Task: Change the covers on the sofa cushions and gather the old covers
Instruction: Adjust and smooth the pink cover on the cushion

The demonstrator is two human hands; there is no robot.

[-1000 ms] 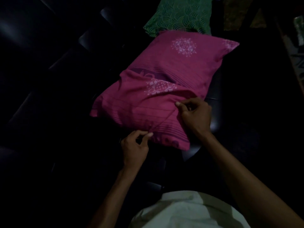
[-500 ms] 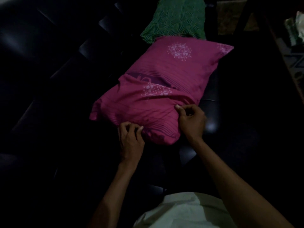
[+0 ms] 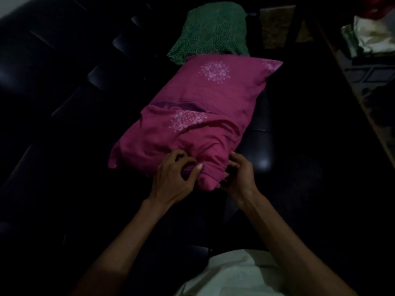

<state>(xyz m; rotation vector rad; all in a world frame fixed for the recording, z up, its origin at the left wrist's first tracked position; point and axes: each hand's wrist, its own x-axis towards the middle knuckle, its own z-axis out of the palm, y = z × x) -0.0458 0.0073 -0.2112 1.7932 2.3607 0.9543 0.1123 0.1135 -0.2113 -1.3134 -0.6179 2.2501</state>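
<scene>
Hands [image 3: 174, 176] [image 3: 239, 178] gripping unlabelled pink cushion cover [image 3: 205, 116]

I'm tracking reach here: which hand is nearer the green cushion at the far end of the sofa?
Right, narrowly. The right hand is at the pink cushion's near corner, the left hand beside it; the green cushion lies beyond both.

very dim | glare spot on sofa [image 3: 264, 162] | edges black, soft
</scene>
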